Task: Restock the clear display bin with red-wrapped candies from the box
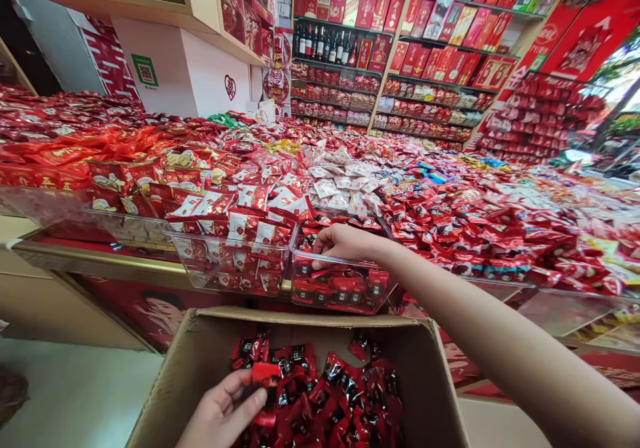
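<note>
My left hand (227,405) is low in the cardboard box (173,375), its thumb and fingers closed on a red candy packet (266,373). Beneath it lies a pile of red and black wrapped candies (345,395). My right hand (343,243) reaches over the front rim of a clear plastic bin (345,307), where similar red and black packets stand in rows. Its fingers are bent down among the packets, the fingertips partly hidden, and what they hold cannot be made out.
Clear bins of red and white packets (250,228) stand left of the right hand. More candy heaps (470,221) spread right and behind. Shelves with bottles and red boxes (345,5) rise at the back. A wooden shelf (200,8) overhangs the upper left.
</note>
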Motion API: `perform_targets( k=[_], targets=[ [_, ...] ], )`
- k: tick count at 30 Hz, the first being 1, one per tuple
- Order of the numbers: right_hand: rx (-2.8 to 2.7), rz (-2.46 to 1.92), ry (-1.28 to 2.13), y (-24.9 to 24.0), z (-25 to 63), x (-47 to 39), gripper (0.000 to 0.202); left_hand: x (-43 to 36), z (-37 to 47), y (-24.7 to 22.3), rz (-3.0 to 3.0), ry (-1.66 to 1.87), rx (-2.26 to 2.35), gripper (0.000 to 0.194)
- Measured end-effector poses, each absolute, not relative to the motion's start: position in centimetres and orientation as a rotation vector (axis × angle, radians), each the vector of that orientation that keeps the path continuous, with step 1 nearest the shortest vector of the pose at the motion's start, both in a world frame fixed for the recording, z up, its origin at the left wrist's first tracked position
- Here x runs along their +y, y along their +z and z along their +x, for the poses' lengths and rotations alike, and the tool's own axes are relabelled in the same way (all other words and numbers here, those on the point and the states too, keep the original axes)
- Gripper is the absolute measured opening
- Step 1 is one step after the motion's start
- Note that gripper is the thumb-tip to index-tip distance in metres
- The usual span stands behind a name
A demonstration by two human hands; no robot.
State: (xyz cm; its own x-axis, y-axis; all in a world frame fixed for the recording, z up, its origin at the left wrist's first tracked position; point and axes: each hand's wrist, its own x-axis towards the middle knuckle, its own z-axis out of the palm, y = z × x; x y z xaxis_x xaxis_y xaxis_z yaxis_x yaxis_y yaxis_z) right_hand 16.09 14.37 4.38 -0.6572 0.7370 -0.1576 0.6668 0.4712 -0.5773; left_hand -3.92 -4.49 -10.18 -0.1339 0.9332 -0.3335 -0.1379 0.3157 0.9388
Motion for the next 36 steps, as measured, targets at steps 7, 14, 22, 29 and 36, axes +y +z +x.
perform_targets(
  k=[7,14,22,29,36],
  targets=[
    [-2.805,-1.165,0.965,4.6,17.2,14.9,0.028,-1.7,-3.0,-3.2,0.671,1.199,1.172,0.029],
    [-2.693,-1.176,0.811,4.6,18.2,14.6,0.017,0.2,-2.6,-0.5,0.840,1.219,1.144,0.035],
    [-2.267,-1.097,1.287,5.4,18.9,14.1,0.010,0.9,-2.9,-3.1,1.490,0.900,1.374,0.028],
    [-2.335,-1.127,1.484,4.8,17.0,14.1,0.004,1.3,-1.0,-1.5,1.942,0.561,1.540,0.059],
    [-2.130,-1.289,1.586,4.9,16.1,13.4,0.007,1.8,-0.8,-1.1,1.944,0.565,1.518,0.054]
  ],
)
